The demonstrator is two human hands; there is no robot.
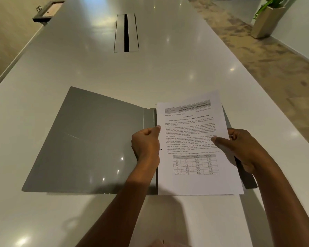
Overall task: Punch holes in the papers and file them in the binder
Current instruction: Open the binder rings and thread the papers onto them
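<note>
A grey binder point(89, 143) lies open flat on the white table point(114, 72). Printed papers point(193, 139) with text and a table sit over the binder's right half, hiding most of it. One punched hole shows near the papers' left edge. My left hand point(146, 145) pinches the left edge of the papers with thumb and fingers. On the right edge, my right hand point(239, 148) grips them, thumb on top. The binder's fastening mechanism is hidden under the papers and my left hand.
A cable slot with metal flaps point(126, 33) is set into the table's middle, farther back. A dark tray-like fixture point(46, 13) hangs off the far left edge. A potted plant point(268, 18) stands on the floor at the far right.
</note>
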